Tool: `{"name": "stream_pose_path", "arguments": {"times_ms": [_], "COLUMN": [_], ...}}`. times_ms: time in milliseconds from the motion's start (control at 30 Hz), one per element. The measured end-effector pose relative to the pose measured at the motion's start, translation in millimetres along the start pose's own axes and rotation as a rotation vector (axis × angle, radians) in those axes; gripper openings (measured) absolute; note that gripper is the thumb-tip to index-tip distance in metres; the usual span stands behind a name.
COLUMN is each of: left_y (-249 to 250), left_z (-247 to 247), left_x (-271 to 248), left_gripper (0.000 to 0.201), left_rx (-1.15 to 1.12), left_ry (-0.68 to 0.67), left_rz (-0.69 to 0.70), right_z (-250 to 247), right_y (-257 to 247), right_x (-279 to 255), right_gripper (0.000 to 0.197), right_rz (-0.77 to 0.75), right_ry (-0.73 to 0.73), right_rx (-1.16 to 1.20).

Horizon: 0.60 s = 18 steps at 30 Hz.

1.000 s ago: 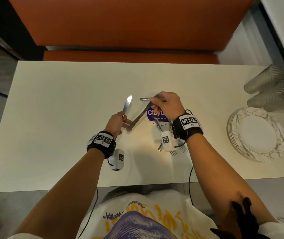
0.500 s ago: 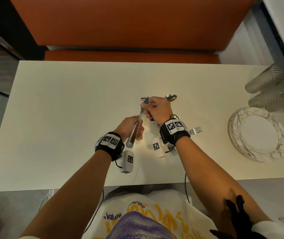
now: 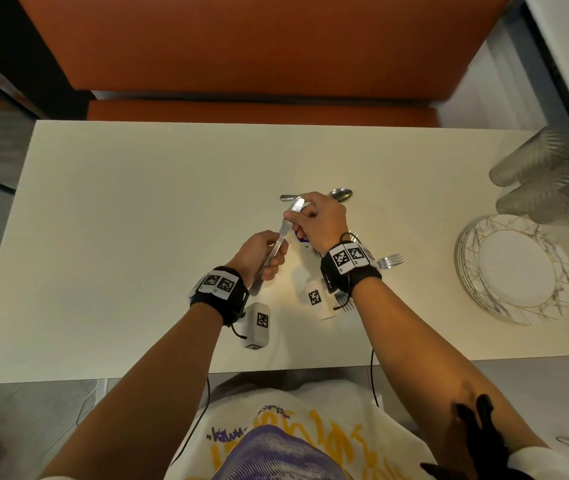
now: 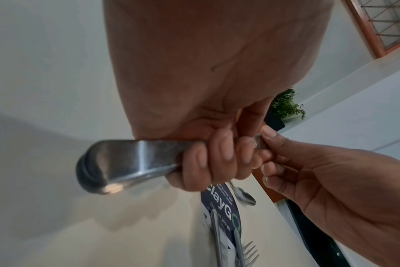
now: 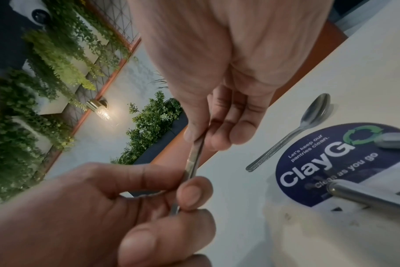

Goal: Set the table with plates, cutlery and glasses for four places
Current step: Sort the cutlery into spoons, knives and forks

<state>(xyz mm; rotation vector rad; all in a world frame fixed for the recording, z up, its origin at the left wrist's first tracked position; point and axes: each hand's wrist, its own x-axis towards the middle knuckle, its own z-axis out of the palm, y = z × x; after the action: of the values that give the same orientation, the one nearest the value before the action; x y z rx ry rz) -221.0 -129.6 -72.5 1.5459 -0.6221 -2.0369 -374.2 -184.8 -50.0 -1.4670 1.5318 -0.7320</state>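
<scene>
A steel table knife (image 3: 285, 227) is held over the cream table (image 3: 137, 220) between both hands. My left hand (image 3: 271, 258) grips the handle end (image 4: 130, 159), which looks like two handles stacked together. My right hand (image 3: 298, 214) pinches the blade (image 5: 194, 159) between thumb and fingertips. On the table beyond lie a spoon (image 3: 342, 194), (image 5: 313, 115) and another handle (image 3: 288, 197). Forks (image 3: 390, 261), (image 4: 247, 252) lie under my right wrist. A stack of white plates (image 3: 515, 268) and several clear glasses (image 3: 546, 174) stand at the right edge.
A round blue ClayGo sticker (image 5: 331, 162) lies on the table under the loose cutlery. An orange bench (image 3: 259, 112) runs along the far side. The table's near edge is close to my body.
The right hand has swung its knife round beside the knife held by the left hand. Both hands have drawn together, and the left now grips the handles.
</scene>
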Motion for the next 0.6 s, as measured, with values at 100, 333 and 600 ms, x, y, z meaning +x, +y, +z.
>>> {"name": "stream_pose_path", "arguments": {"times_ms": [100, 333, 600], "left_y": [1, -2, -7], "left_z": [0, 1, -15], "left_x": [-1, -2, 7], "left_gripper": [0.034, 0.038, 0.048], "left_rx": [0.018, 0.066, 0.289], "left_ry": [-0.008, -0.012, 0.212], "left_rz": [-0.005, -0.031, -0.042], "right_z": [-2, -8, -31], "right_y": [1, 4, 7], "right_x": [-1, 0, 8], "right_gripper": [0.03, 0.022, 0.02], "right_rz": [-0.01, 0.066, 0.065], "right_ry": [-0.026, -0.104, -0.007], "right_rx": [0.0, 0.052, 0.128]}}
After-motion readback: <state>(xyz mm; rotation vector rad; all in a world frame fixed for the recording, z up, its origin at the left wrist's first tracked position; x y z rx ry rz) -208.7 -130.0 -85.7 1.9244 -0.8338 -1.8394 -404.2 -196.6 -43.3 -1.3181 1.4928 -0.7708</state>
